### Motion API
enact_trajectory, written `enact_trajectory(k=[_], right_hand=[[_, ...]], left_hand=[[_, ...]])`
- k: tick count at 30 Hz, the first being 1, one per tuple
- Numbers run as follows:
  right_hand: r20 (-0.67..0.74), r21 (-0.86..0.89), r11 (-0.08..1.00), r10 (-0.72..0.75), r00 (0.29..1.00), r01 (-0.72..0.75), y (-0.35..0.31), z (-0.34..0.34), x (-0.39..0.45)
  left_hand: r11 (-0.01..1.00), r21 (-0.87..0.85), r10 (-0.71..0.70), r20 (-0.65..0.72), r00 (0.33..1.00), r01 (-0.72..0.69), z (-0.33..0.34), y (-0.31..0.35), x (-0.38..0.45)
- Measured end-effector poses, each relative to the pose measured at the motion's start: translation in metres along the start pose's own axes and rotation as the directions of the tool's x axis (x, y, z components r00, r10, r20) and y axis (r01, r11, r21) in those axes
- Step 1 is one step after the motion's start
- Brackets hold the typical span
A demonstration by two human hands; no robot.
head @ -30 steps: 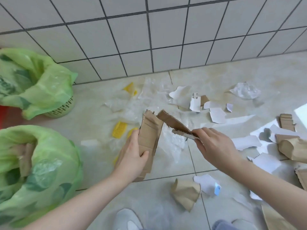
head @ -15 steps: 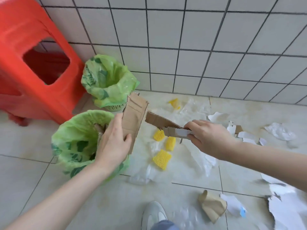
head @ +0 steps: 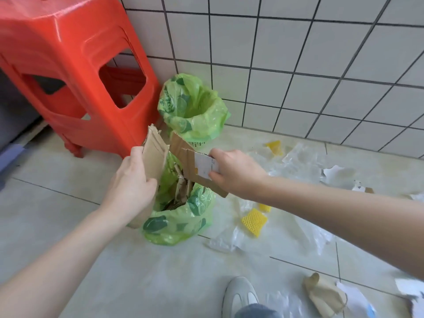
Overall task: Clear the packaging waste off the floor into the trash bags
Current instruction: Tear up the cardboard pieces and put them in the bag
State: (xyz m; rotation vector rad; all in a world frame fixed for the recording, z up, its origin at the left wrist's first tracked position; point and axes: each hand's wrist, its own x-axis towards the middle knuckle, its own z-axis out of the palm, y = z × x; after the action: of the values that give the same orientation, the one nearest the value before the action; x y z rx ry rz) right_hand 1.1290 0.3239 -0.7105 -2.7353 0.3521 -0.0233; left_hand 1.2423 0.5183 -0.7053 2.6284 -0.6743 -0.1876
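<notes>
Nearest the camera, a shoe (head: 239, 294) is seen on the floor (head: 68, 203), with a crumpled brown paper piece (head: 323, 294) beside it to the right, not yet collected. Further on, clear plastic film (head: 229, 242) and yellow foam netting (head: 254, 221) are left lying just right of the near bag (head: 179, 223).

Above that bag's mouth, two cardboard pieces are held. The left hand (head: 130, 182) is closed around an upright cardboard strip (head: 154, 154), and the right hand (head: 236, 175) is pinched on a cardboard flap (head: 195, 168) with a white label, tilted down toward the opening. They are judged to be held there so that they can be dropped straight in; cardboard is already stuffed inside the bag, so pressing down may be needed.

Behind, a second green bag (head: 195, 111) is stood open against the tiled wall (head: 298, 65), next to a red stool (head: 68, 65). More film and white paper scraps (head: 332, 174) are scattered at the far right.
</notes>
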Motion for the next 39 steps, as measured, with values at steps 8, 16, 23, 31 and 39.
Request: enact_trajectory(k=[8,16,23,31,39], right_hand=[[0.092,0.225,0.971,0.066,0.994,-0.085,-0.035,0.020,0.038],[0.246,0.215,0.957,0.140,0.959,-0.195,-0.045,0.039,0.072],[0.286,0.210,0.952,0.158,0.945,-0.223,-0.052,0.066,0.087],[0.395,0.112,0.977,0.121,0.910,-0.179,-0.046,0.066,0.095],[0.471,0.054,0.976,0.161,0.867,-0.210,-0.043,0.096,0.101]], left_hand=[[0.952,0.016,-0.298,0.274,0.914,0.306,-0.011,-0.013,0.026],[0.860,-0.170,-0.364,0.455,0.813,0.481,0.000,-0.019,0.055],[0.892,-0.160,-0.381,0.239,0.893,0.423,0.033,-0.025,0.063],[0.953,-0.030,-0.293,0.180,0.939,0.303,0.044,-0.029,0.065],[0.963,0.049,-0.269,0.266,0.926,0.265,0.075,-0.030,0.067]])
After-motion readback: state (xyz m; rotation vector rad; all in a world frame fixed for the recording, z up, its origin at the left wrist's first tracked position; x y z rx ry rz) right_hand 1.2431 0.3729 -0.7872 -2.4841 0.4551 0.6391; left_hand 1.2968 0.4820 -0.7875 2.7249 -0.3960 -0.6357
